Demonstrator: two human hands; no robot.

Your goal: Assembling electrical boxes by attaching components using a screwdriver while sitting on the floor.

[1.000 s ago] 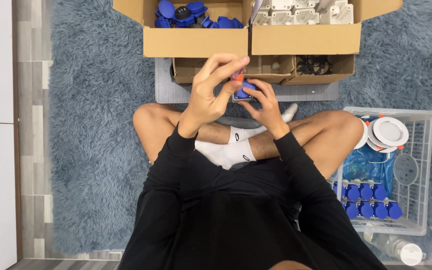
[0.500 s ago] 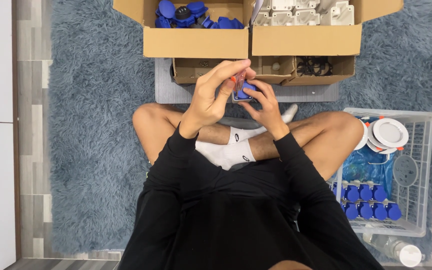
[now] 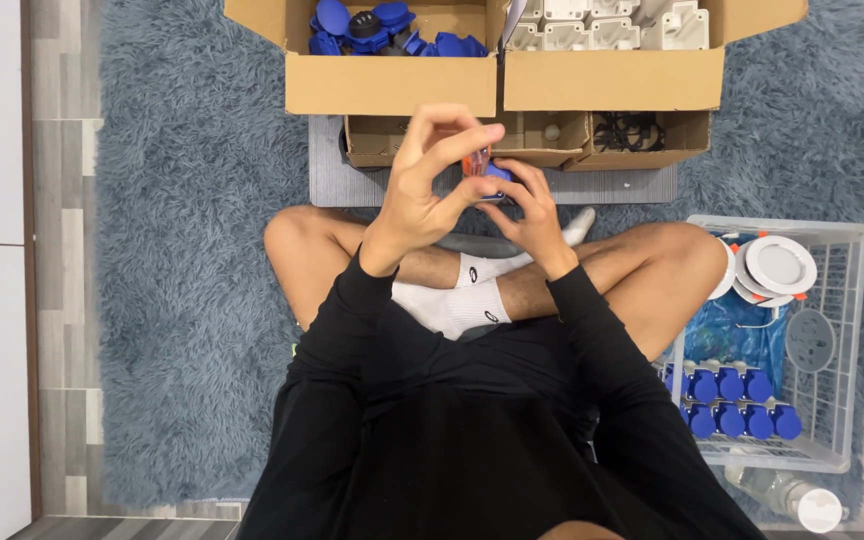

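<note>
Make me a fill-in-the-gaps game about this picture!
1. The left hand and right hand hold a small blue and ___ part.
2. The person sits on a fluffy ___ rug.
3. The white wire basket stands on the person's ___ side.

Missing words: orange; blue; right.

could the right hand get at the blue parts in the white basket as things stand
Probably not right away: the right hand is closed on a small blue part. The blue parts lie uncovered in the white basket beside the right knee.
</note>
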